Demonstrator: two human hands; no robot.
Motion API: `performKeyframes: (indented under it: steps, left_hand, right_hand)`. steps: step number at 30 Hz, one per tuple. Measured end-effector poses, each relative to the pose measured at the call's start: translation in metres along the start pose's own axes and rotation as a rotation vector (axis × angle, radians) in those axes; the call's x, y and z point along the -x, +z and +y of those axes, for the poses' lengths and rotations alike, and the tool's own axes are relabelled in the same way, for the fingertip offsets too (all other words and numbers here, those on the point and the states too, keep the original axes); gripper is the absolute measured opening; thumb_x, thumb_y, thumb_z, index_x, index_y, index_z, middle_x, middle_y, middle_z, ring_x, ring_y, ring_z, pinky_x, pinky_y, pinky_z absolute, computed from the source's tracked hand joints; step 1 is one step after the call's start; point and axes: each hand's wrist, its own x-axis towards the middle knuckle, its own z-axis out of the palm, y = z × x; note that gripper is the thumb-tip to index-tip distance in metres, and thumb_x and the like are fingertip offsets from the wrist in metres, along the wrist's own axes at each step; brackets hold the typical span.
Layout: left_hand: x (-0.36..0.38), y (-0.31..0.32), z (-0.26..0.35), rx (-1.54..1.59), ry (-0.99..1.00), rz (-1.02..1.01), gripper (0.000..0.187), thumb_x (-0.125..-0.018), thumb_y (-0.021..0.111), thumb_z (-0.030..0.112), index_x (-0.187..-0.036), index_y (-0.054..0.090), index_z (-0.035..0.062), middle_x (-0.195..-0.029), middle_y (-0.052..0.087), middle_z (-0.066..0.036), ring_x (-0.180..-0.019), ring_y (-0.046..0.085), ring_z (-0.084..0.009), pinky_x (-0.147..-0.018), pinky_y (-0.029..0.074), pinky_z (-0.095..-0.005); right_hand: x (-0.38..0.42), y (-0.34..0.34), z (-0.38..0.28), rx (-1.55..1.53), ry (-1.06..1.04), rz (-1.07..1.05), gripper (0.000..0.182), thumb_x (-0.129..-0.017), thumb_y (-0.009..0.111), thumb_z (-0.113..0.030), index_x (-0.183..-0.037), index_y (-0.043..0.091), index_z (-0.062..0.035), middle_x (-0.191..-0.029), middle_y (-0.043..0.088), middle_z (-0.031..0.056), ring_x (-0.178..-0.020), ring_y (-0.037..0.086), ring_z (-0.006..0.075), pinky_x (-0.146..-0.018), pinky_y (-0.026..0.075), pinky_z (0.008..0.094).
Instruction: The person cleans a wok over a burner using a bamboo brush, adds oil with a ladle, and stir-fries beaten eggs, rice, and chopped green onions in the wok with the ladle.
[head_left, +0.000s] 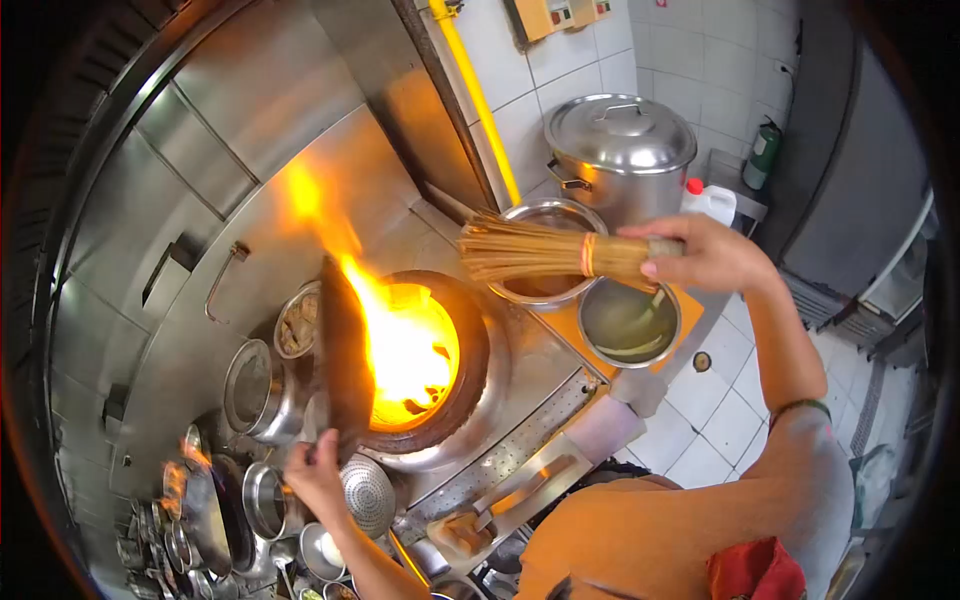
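My right hand (690, 252) is wrapped round the handle end of a bamboo brush (545, 250), whose bristles point left above two metal bowls. At the lower left my left hand (318, 470) grips the handle of a dark wok (345, 350). The wok is tilted up on its edge, seen nearly side-on, at the left of the round burner (470, 365). Bright flames (400, 350) fill the burner opening and rise along the wok to the upper left.
A large lidded pot (622, 150) stands at the back right, near a white jug (712, 203). Beneath the brush, a bowl of liquid (628, 325) rests on an orange board. Pots (255, 390) and a perforated ladle (368, 495) lie left of the burner. A yellow pipe (478, 100) runs up the wall.
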Motion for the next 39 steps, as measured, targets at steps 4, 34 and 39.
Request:
performKeyframes:
  steps: [4, 34, 39]
  left_hand:
    - [-0.065, -0.030, -0.024, 0.147, -0.159, 0.048, 0.048, -0.085, 0.080, 0.024, -0.060, 0.045, 0.0019, -0.058, 0.038, 0.004, -0.060, 0.032, -0.0097, -0.052, 0.028, -0.0320]
    - [0.110, 0.119, 0.020, -0.156, 0.338, -0.212, 0.031, -0.072, 0.081, 0.029, -0.063, 0.058, 0.0102, -0.065, 0.055, -0.005, -0.064, 0.060, -0.0253, -0.059, 0.049, -0.0398]
    - [0.105, 0.110, 0.023, -0.162, 0.248, -0.266, 0.025, -0.074, 0.079, 0.029, -0.075, 0.064, 0.0101, -0.075, 0.057, -0.005, -0.078, 0.060, -0.0255, -0.073, 0.046, -0.0399]
  right_hand:
    - [0.041, 0.017, 0.014, -0.219, 0.206, -0.008, 0.050, -0.092, 0.070, -0.023, -0.137, 0.058, -0.0059, -0.102, 0.069, 0.0080, -0.085, 0.061, 0.0107, -0.073, 0.053, 0.0285]
    - [-0.278, 0.277, -0.041, 0.186, 0.028, 0.102, 0.055, -0.096, 0.057, -0.035, -0.146, 0.045, -0.0166, -0.114, 0.067, 0.0242, -0.110, 0.062, 0.0435, -0.099, 0.048, 0.0479]
    - [-0.308, 0.329, -0.002, 0.307, 0.034, 0.022, 0.055, -0.096, 0.055, -0.034, -0.146, 0.044, -0.0164, -0.128, 0.061, 0.0234, -0.118, 0.059, 0.0391, -0.099, 0.048, 0.0479]
